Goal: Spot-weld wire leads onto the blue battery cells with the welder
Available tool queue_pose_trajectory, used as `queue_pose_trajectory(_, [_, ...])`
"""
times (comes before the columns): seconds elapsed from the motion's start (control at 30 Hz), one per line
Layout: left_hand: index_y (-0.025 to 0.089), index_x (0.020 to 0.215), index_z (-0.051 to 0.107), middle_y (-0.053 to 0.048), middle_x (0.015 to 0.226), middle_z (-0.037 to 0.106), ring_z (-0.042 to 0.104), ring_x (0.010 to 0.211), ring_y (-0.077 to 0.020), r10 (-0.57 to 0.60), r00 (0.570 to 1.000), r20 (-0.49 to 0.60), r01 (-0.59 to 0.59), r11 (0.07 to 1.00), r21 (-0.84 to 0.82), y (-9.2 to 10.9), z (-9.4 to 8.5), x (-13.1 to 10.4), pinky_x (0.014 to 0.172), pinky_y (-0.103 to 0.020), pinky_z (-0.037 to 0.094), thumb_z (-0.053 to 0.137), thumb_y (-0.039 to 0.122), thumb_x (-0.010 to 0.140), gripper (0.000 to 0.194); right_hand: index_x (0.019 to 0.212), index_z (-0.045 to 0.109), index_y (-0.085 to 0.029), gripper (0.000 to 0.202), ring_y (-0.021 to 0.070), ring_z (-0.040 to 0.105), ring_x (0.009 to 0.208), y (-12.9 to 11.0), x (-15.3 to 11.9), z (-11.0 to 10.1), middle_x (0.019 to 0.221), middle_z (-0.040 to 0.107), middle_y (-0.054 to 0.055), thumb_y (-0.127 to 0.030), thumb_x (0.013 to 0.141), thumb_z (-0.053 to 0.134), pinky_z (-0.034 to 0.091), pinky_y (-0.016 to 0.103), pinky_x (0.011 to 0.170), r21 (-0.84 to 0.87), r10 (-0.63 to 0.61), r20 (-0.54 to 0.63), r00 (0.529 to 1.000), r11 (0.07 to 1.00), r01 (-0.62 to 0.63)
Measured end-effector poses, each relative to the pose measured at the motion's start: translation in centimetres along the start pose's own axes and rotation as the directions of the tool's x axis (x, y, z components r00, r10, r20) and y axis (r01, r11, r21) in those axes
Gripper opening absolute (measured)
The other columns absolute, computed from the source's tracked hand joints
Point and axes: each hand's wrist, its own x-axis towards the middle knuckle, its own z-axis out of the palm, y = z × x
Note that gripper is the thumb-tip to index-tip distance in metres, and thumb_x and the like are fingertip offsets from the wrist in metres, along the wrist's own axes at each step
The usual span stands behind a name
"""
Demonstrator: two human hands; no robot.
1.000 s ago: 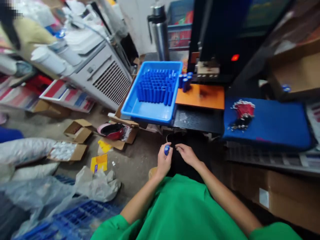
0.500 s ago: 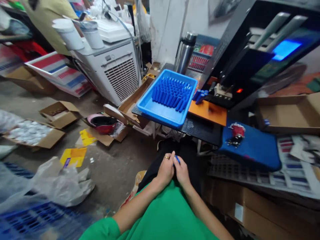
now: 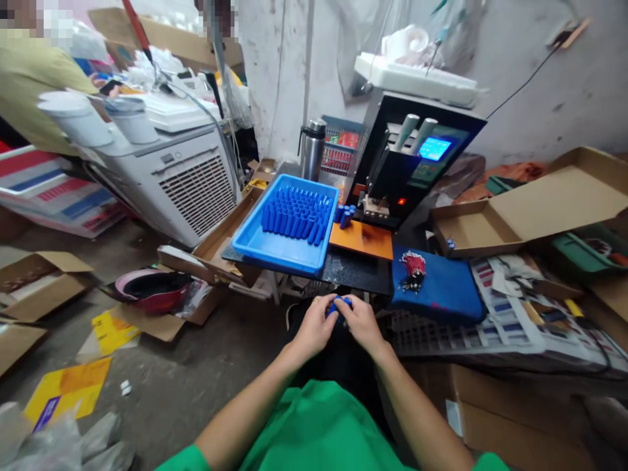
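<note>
Moved right hand point(image 3: 362, 325) in to meet left hand point(image 3: 315, 325) at blue item point(image 3: 338, 305). Now showing more blue than last frame.

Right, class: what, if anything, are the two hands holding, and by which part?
A small blue object, in the fingers of the left hand and right hand; the fingers hide which part they grip.

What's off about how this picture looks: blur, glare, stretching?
Head view: the white buckets lean and stretch near the edge, and look soft.
Head view: the screen glares blue, its text unreadable; the steel flask catches highlights.
Head view: the floor is dim; the blue piece between left hand and right hand lacks crisp detail.
</note>
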Motion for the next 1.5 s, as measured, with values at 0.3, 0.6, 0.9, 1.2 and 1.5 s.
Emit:
queue_pose_trajectory(0.3, [0.016, 0.101, 0.067, -0.005, 0.096, 0.072, 0.067, 0.090, -0.0194, 0.221, 0.942, -0.254, -0.243, 0.968, -0.058, 5.1, -4.4, 15.9, 0.089, -0.034, 0.052, 0.069, 0.021, 0.076, 0.026, 0.098, 0.059, -0.018, 0.043, 0.0105, 0.055, 0.057, -1.7, 4.5, -2.5, 0.088, 0.069, 0.005, -0.047, 0.071, 0.076, 0.044, 0.022, 0.047, 0.484, 0.108, -0.172, 0.979, 0.875, -0.012])
queue_pose_trajectory(0.6, [0.017, 0.092, 0.067, -0.002, 0.085, 0.072, 0.067, 0.080, -0.0159, 0.198, 0.946, -0.257, -0.158, 0.973, 0.168, 3.4, -2.7, 22.1, 0.080, -0.028, 0.053, 0.067, 0.013, 0.073, 0.019, 0.115, 0.058, -0.017, 0.044, 0.0191, 0.065, 0.073, 0.6, 4.4, -2.5, 0.107, 0.070, 0.013, -0.046, 0.083, 0.063, 0.056, 0.034, 0.065, 0.225, -0.025, -0.275, 0.961, 0.970, 0.090])
queue_pose_trajectory(0.9, [0.018, 0.088, 0.064, -0.001, 0.081, 0.069, 0.062, 0.074, -0.0147, 0.244, 0.944, -0.224, -0.155, 0.923, 0.352, 4.1, -2.6, 22.6, 0.074, -0.025, 0.049, 0.066, 0.012, 0.075, 0.014, 0.115, 0.064, -0.015, 0.030, 0.0260, 0.066, 0.097, -3.8, 11.9, -3.0, 0.105, 0.071, 0.014, -0.033, 0.091, 0.058, 0.050, 0.037, 0.090, -0.319, -0.335, -0.274, 0.901, 0.916, 0.244])
queue_pose_trajectory(1.2, [0.017, 0.091, 0.062, -0.003, 0.087, 0.069, 0.064, 0.080, -0.0158, 0.231, 0.938, -0.259, -0.143, 0.938, 0.316, 3.4, -2.4, 22.5, 0.081, -0.028, 0.051, 0.064, 0.010, 0.076, 0.017, 0.123, 0.063, -0.017, 0.031, 0.0288, 0.069, 0.097, -5.7, 16.7, -1.8, 0.107, 0.072, 0.015, -0.033, 0.096, 0.059, 0.049, 0.034, 0.083, -0.551, -0.159, -0.256, 0.954, 0.834, -0.009])
queue_pose_trajectory(1.5, [0.017, 0.093, 0.061, -0.004, 0.092, 0.069, 0.066, 0.085, -0.0166, 0.212, 0.943, -0.258, -0.142, 0.954, 0.265, 2.6, -2.4, 22.2, 0.086, -0.030, 0.053, 0.059, 0.003, 0.074, 0.024, 0.116, 0.070, -0.022, 0.031, 0.0281, 0.069, 0.090, -5.2, 16.8, -1.2, 0.096, 0.074, 0.012, -0.043, 0.096, 0.059, 0.048, 0.034, 0.078, -0.582, -0.142, -0.283, 0.949, 0.812, -0.052])
